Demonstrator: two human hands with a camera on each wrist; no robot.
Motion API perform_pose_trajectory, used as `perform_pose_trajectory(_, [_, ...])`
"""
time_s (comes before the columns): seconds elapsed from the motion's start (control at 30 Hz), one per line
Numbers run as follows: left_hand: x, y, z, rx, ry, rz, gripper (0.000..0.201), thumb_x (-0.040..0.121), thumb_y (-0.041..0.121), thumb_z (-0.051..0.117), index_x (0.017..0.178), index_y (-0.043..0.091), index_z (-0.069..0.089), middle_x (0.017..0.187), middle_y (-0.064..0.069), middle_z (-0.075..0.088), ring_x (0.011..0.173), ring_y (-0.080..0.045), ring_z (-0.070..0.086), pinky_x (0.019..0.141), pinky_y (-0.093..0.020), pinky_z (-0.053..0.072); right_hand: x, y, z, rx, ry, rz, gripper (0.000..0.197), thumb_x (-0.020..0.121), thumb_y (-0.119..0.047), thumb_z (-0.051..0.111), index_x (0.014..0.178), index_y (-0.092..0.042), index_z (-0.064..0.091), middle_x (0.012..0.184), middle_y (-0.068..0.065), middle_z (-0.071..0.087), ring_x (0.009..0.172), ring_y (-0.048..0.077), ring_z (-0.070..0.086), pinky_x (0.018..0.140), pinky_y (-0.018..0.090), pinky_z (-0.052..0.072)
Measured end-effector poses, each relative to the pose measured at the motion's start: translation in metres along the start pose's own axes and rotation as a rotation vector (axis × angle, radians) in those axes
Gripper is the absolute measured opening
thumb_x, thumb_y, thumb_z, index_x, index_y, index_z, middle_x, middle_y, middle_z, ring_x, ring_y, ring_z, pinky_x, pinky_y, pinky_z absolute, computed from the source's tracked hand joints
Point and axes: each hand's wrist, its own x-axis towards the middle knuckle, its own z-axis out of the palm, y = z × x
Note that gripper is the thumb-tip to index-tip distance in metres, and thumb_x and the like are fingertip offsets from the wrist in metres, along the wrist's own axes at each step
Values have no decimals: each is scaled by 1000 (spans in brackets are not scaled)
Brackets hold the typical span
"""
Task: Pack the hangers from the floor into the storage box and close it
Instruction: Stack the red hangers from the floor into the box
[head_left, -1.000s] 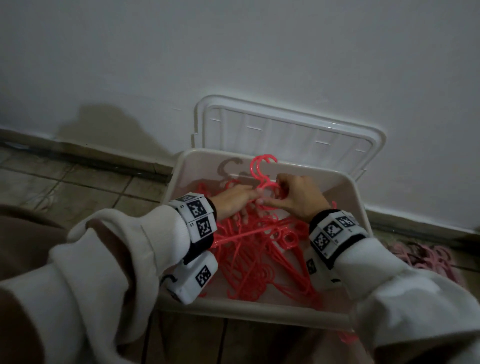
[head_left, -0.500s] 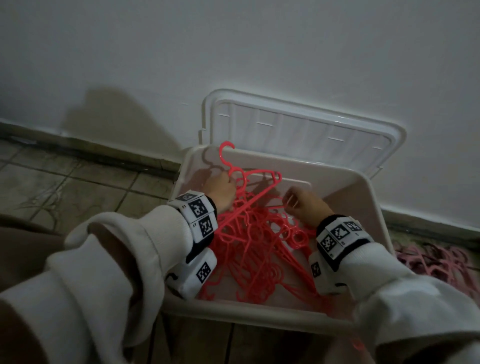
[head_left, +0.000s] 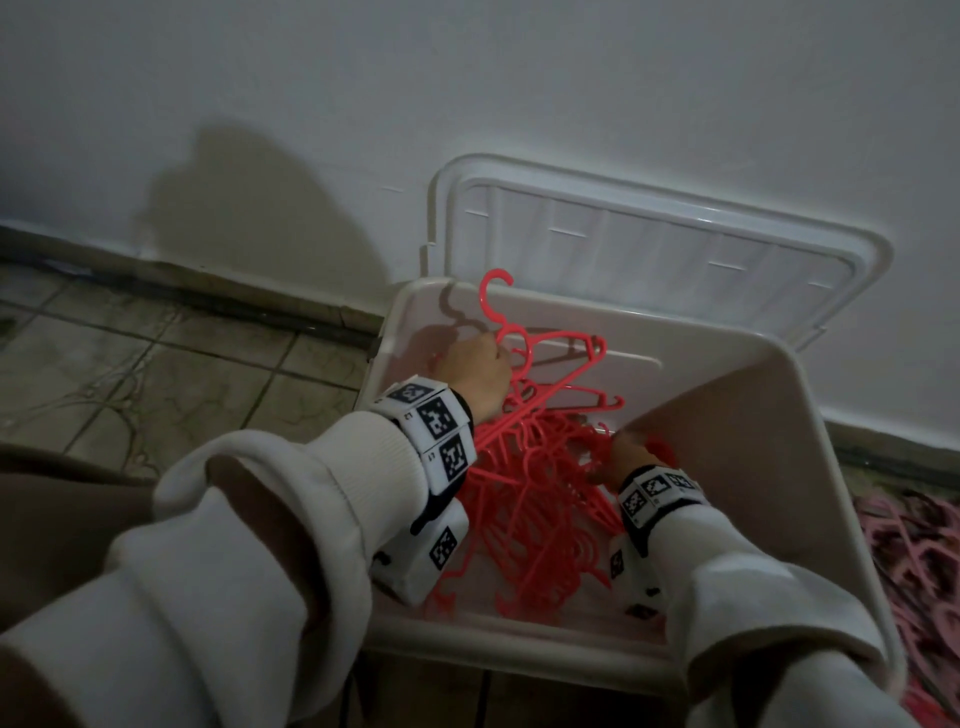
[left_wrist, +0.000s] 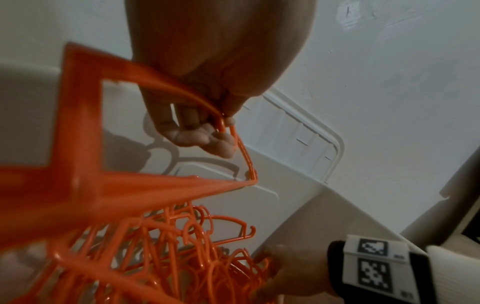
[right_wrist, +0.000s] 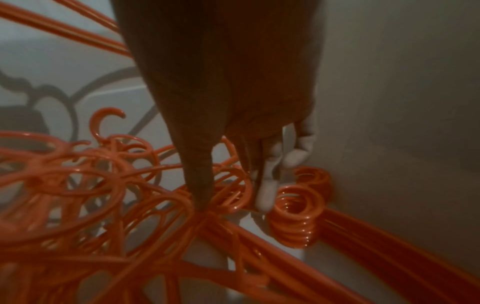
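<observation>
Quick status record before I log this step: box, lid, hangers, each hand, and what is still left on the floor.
storage box: open, on the tiled floor by the wall
lid: off, leaning against the wall behind the box
coral hangers: tangled pile inside the box
left hand: grips one raised hanger near its neck
right hand: fingers reach down among the hooks; grip unclear
pink hangers: on the floor, right of the box
task: not finished
</observation>
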Motion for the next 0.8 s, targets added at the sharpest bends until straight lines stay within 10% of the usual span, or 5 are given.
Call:
perform_pose_trajectory(0.23, [5, 2, 4, -155, -54, -36, 30, 98, 12, 33, 104, -9, 53, 102, -26, 62, 94, -36, 62, 79, -36, 49, -17, -8, -11, 122, -20, 63, 62, 72, -35, 74, 121, -12, 44, 115, 10, 58, 104, 28, 59, 87, 35, 48])
perform_pose_trajectory(0.4, [7, -2, 9, -223, -81, -32, 26, 99, 12, 31, 95, -3, 53, 72, -18, 57, 55, -34, 55, 67, -43, 51, -14, -1, -12, 232, -23, 72, 56, 75, -9, 73, 125, -6, 47, 121, 13, 59, 110, 26, 57, 84, 25, 43])
perform_pose_trajectory(0.6, [9, -5, 11, -236, -79, -42, 29, 99, 13, 31, 95, -3, 54, 62, -9, 54, 49, -29, 52, 69, -43, 52, -6, 0, -7, 338, -69, 98, 61, 70, -7, 76, 123, 1, 47, 119, 17, 59, 109, 29, 57, 91, 33, 47])
perform_pose_trajectory(0.8, [9, -4, 12, -220, -66, -18, 32, 99, 14, 31, 95, -7, 56, 72, -22, 58, 65, -41, 62, 74, -47, 53, 9, 12, -2, 625, -6, 132, 53, 76, 2, 66, 121, -11, 42, 77, 11, 60, 62, 16, 62, 62, 31, 50])
